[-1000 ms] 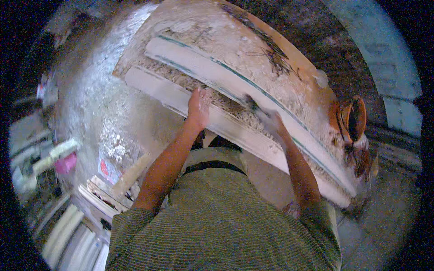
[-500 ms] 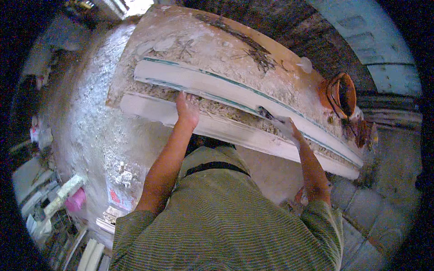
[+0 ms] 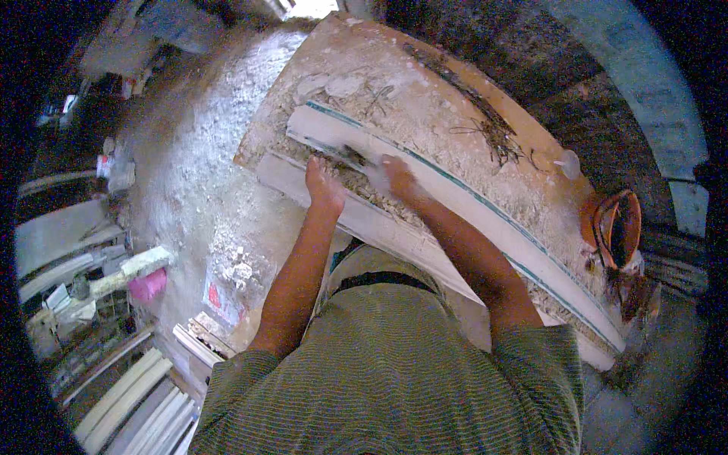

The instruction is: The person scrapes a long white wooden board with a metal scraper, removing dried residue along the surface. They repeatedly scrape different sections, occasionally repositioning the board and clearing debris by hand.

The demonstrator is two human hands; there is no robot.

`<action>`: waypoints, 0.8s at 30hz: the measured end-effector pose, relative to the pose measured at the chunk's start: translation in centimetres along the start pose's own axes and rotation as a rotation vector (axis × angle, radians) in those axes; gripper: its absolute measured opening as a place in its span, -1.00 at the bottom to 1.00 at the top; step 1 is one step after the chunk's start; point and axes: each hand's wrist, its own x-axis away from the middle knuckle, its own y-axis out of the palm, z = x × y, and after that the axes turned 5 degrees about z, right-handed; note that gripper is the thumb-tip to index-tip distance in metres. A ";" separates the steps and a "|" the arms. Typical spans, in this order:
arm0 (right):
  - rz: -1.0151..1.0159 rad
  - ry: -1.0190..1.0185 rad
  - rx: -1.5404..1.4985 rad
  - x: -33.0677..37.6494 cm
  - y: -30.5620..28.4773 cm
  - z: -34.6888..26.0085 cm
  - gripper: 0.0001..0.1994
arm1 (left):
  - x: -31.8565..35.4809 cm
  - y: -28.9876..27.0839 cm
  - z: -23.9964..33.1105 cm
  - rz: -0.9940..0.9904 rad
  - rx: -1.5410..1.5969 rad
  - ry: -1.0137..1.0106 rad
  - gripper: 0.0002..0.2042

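A long white strip with green edges (image 3: 455,205) lies across the littered worktop, and a plain white strip (image 3: 379,220) runs along its near side. My left hand (image 3: 324,189) rests at the near strip's left part, fingers stretched out toward the gap between the strips. Close by on its right, my right hand (image 3: 398,180) is closed on a dark hand tool (image 3: 353,156) at the near green edge of the far strip. Motion smears the tool, so its exact kind is hidden.
Crumbs cover the worktop (image 3: 334,61), with dark wiry scraps (image 3: 493,140) toward its far side. An orange pot-like container (image 3: 620,227) stands at the right. At lower left are a pink object (image 3: 148,284) and stacked pale strips (image 3: 125,398).
My right hand has swept left along the green-edged strip with the dark tool and is now near my left hand. The view has turned, so the worktop appears more slanted.
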 end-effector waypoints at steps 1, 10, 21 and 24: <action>-0.093 0.021 0.038 1.5 -1.7 -0.2 -0.64 | -0.4 -0.3 0.1 0.067 -0.013 0.053 -0.70; -0.078 0.560 -0.100 15.8 -8.3 4.2 -0.55 | -1.3 -3.3 0.5 0.034 -0.033 0.059 -0.71; 0.148 -0.404 0.299 0.8 0.3 1.9 -0.66 | -1.5 -1.3 3.0 -0.026 -0.073 0.087 -0.41; -0.145 -0.251 0.459 8.8 -7.8 5.0 -0.66 | -2.0 -3.1 4.7 -0.051 -0.029 0.096 -0.42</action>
